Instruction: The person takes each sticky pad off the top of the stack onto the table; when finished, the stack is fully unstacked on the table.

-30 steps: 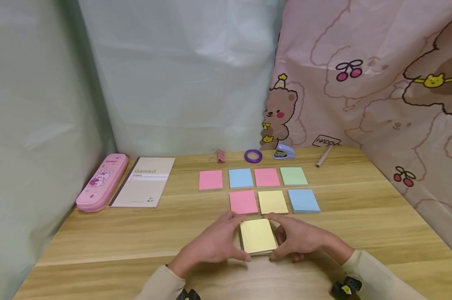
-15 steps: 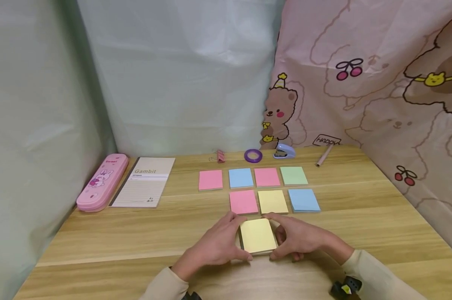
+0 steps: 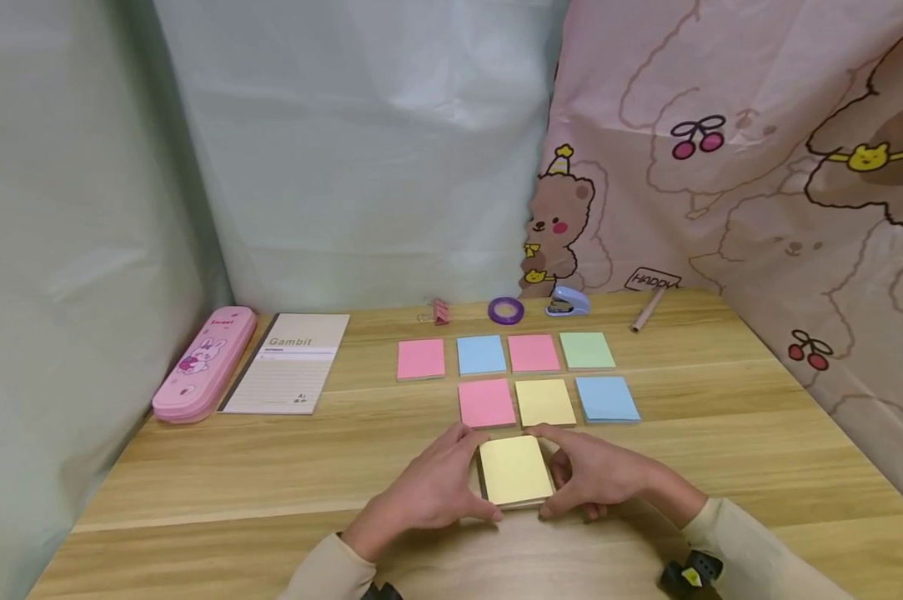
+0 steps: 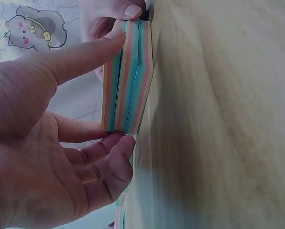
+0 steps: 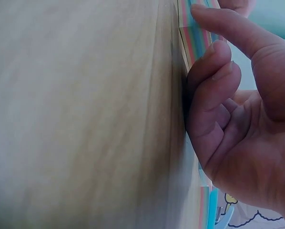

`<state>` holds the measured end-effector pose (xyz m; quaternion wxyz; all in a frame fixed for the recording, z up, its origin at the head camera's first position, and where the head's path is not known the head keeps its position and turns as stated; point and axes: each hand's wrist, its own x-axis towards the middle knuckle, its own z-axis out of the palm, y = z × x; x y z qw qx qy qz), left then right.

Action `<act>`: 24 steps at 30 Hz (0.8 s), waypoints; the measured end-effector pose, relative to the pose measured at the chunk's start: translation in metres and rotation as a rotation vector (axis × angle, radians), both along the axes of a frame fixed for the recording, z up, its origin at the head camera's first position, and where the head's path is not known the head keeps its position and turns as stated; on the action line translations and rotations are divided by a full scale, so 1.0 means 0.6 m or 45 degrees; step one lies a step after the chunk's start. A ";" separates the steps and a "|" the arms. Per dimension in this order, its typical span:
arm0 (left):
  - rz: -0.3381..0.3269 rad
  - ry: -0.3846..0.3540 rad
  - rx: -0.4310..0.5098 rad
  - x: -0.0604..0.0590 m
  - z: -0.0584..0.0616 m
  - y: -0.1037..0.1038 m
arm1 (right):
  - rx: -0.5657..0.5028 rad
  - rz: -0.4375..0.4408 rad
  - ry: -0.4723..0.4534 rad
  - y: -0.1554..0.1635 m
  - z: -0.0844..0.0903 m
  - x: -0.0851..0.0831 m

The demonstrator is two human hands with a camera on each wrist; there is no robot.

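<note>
A stack of sticky note pads [image 3: 515, 472] with a yellow top sheet lies on the wooden table, near its front. Striped edges of the stacked pads [image 4: 128, 81], in pink, blue and yellow, show in the left wrist view. My left hand [image 3: 438, 482] holds the stack's left side, thumb at the near corner and forefinger at the far one. From the right, my right hand [image 3: 599, 473] grips it the same way, its other fingers curled beside the stack. Just beyond lie a pink pad [image 3: 486, 403], a yellow pad [image 3: 544, 403] and a blue pad [image 3: 607, 399].
A farther row has a pink pad [image 3: 421, 359], a blue pad [image 3: 481, 355], another pink and a green pad [image 3: 586, 350]. Behind are a binder clip [image 3: 440, 312], purple tape [image 3: 506, 311], stapler [image 3: 568, 302] and pen [image 3: 649, 310]. Left lie a notebook [image 3: 286, 363] and pencil case [image 3: 205, 364].
</note>
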<state>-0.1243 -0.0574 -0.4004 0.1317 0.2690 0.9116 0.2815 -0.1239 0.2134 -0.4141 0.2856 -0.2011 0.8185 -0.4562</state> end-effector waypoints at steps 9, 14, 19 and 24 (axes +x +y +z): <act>0.009 -0.026 0.024 -0.003 0.000 -0.004 | -0.017 -0.007 -0.008 0.000 -0.001 0.001; 0.011 -0.053 0.047 -0.007 -0.001 -0.009 | -0.021 -0.018 -0.023 0.000 -0.002 0.000; -0.007 -0.072 0.086 -0.013 0.000 -0.015 | -0.018 -0.023 -0.026 0.000 -0.001 0.000; -0.027 -0.106 0.144 -0.019 0.000 -0.021 | -0.011 -0.026 -0.025 0.000 -0.001 0.000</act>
